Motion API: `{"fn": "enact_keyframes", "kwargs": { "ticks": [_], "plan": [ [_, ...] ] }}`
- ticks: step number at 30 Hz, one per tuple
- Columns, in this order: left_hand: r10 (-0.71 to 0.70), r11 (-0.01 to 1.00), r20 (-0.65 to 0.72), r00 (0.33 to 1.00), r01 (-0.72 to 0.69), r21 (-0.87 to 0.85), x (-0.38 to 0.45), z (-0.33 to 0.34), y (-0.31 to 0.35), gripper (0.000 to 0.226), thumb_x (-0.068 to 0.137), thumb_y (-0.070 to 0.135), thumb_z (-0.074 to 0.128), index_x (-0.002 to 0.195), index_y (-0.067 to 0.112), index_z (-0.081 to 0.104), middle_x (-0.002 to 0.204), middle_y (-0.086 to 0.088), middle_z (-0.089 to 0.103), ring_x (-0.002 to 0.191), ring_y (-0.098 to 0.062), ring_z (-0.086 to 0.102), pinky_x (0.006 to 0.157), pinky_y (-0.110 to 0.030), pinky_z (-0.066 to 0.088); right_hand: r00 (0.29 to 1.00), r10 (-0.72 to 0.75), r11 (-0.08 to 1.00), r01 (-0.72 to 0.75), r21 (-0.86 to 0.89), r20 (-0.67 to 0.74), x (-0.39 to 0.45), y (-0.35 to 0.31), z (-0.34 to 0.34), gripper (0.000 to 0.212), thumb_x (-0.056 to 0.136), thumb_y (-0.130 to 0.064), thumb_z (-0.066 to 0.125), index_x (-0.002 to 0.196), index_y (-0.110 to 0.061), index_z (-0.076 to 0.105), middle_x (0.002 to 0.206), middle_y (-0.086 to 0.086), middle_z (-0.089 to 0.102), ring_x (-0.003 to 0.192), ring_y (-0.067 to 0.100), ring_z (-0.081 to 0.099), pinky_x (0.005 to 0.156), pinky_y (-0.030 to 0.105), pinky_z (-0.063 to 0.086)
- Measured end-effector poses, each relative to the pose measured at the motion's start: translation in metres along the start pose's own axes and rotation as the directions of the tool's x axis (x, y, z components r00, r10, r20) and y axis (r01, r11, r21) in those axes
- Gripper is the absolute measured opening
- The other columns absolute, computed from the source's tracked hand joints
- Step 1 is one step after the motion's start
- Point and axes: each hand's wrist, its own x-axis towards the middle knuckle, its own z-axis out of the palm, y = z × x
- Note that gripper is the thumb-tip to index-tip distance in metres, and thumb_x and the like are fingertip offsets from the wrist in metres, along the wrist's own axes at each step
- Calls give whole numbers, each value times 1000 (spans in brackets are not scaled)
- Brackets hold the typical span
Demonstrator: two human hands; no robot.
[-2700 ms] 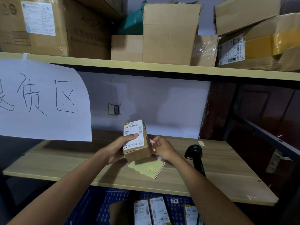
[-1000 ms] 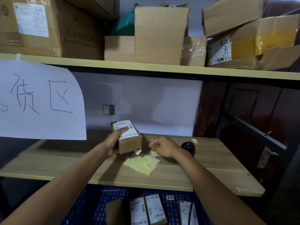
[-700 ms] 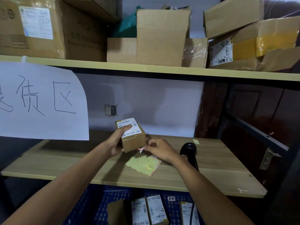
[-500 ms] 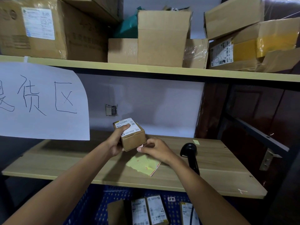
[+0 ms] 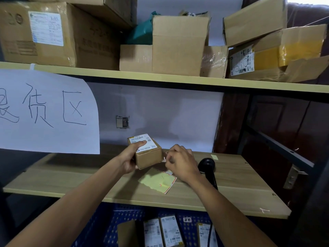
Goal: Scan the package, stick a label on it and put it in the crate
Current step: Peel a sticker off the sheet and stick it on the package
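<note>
Item: package (image 5: pixel 145 152), a small brown carton with a white printed label on its top face. The left hand (image 5: pixel 128 160) is clamping it, thumb lying across the top label and fingers wrapping the far side, lifting it clear of the wooden shelf (image 5: pixel 240 189) and tilting it so the bare right-hand face is turning toward the other hand, probably to offer a flat spot for sticking. The right hand (image 5: pixel 179 163) is hovering just beside that face, fingertips pinching together on what looks like a small sticker; the piece itself is too small to make out. Directly beneath the right hand a yellow sticker sheet (image 5: pixel 157 180) is lying flat, kept within reach for peeling. Just right of the right wrist a black scanner (image 5: pixel 207 166) is standing unused, suggesting scanning is done. Below both forearms the blue crate (image 5: pixel 128 213) is waiting, already carrying labelled packages; this one is not yet in it.
</note>
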Motion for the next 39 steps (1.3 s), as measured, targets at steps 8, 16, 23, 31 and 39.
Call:
{"fn": "enact_keyframes", "kwargs": {
  "ticks": [8, 16, 23, 31, 39],
  "plan": [
    [-5, 1000, 23, 1000, 4, 22, -3, 8, 3, 17, 91, 32, 63, 103, 21, 67, 101, -6, 75, 87, -23, 68, 79, -37, 53, 999, -12, 997, 10, -72, -36, -2, 4, -5, 12, 85, -20, 60, 85, -19, 71, 113, -5, 60, 106, 17, 55, 93, 33, 33],
    [18, 1000, 33, 999, -19, 24, 0, 9, 1, 14, 91, 29, 64, 101, 20, 69, 83, -4, 80, 82, -24, 71, 74, -35, 56, 1000, 5, 999, -5, -47, -6, -5, 5, -6, 5, 82, -19, 62, 81, -19, 67, 110, -5, 60, 105, 18, 56, 93, 34, 34],
    [19, 1000, 56, 998, -19, 1, 2, 13, -1, 18, 91, 27, 64, 107, 19, 68, 98, -8, 77, 83, -25, 71, 83, -39, 54, 998, 65, 997, -64, -52, 5, -3, 5, -4, 5, 83, -18, 62, 82, -19, 67, 113, -4, 60, 105, 18, 56, 96, 33, 34],
    [-15, 1000, 4, 1000, 15, 4, 0, -9, 10, 42, 92, 32, 60, 128, 11, 60, 118, -16, 71, 96, -32, 69, 81, -40, 56, 982, 174, 909, -187, 371, 69, -1, 15, -15, 21, 80, -18, 72, 94, -29, 63, 90, -7, 66, 69, 12, 59, 70, 32, 51],
    [-84, 994, -17, 996, 85, 74, 3, -6, 4, 48, 92, 35, 60, 134, 11, 59, 131, -18, 66, 92, -32, 66, 91, -46, 52, 991, -24, 785, -65, 616, 134, 9, -10, -41, 17, 83, -8, 71, 80, -24, 75, 81, -7, 73, 77, 2, 63, 79, 17, 48]
  ]
}}
